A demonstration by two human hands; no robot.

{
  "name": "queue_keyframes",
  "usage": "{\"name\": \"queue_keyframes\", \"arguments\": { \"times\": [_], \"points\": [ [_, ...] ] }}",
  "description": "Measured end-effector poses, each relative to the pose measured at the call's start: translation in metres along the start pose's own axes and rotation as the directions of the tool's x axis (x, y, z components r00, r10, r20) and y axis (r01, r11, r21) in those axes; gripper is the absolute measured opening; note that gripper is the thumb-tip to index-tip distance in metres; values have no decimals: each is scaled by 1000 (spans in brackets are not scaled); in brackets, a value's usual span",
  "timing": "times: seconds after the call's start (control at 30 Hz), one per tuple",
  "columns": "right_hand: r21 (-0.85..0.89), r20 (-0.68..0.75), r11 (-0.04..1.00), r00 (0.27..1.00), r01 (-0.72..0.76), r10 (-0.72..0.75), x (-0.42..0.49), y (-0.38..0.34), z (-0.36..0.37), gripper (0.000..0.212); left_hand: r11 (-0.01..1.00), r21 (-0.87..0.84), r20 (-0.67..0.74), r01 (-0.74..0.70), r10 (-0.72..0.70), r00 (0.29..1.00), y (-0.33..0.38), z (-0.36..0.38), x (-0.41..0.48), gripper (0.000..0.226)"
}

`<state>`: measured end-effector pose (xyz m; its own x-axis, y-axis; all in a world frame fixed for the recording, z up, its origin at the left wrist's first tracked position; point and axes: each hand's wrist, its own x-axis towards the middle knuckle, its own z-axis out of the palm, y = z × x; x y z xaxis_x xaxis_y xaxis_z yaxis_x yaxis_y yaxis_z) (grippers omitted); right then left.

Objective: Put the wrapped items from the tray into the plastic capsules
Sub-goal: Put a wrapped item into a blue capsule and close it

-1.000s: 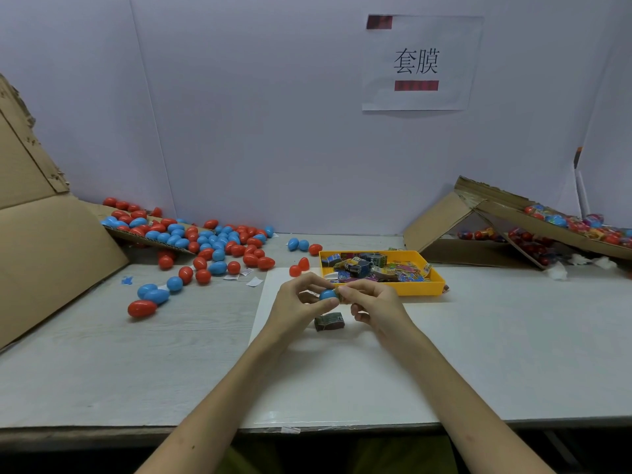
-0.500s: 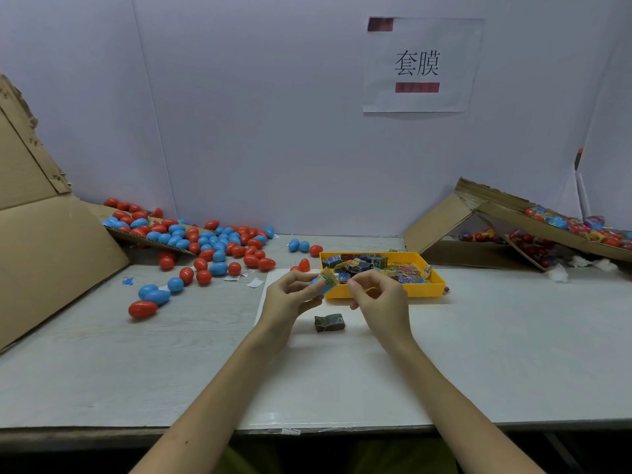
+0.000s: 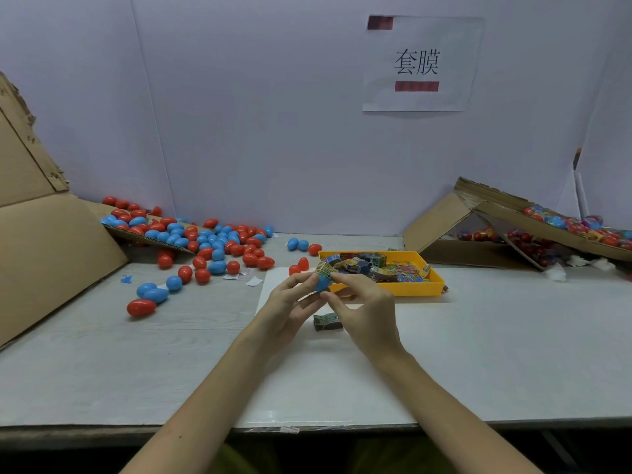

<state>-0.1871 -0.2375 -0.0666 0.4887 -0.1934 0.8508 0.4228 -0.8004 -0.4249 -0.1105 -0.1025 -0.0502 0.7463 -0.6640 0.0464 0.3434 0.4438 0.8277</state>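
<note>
Left grip [image 3: 294,304] curls round blue capsule [image 3: 322,284]; right grip [image 3: 363,302] pinches it.
Right just rejoined; wrapped item [image 3: 325,268] pokes out the top, insertion likely begun.

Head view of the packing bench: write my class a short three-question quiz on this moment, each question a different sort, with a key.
1. True or false: the yellow tray is empty.
2. The capsule gripped between the left hand and the right hand is: A red, B blue, C green.
3. Fill the gap: the heap of loose capsules lies to the tray's ____.
Key: 1 false; 2 B; 3 left.
</note>
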Motion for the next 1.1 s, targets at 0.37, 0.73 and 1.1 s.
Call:
{"name": "queue_keyframes", "arguments": {
  "times": [0.37,0.73,1.1],
  "points": [
    [-102,-22,994,999,31,-34,-2,-1,1,29,999,1,11,50,-50,999,-3,-2,3,44],
    [-97,-41,995,998,35,-40,0,-3,1,40,999,35,19,36,-37,999,-4,0,1,41],
    [-107,-29,993,998,50,-53,0,-3,0,33,994,-67,72,83,-78,994,0,3,-4,28]
  ]
}}
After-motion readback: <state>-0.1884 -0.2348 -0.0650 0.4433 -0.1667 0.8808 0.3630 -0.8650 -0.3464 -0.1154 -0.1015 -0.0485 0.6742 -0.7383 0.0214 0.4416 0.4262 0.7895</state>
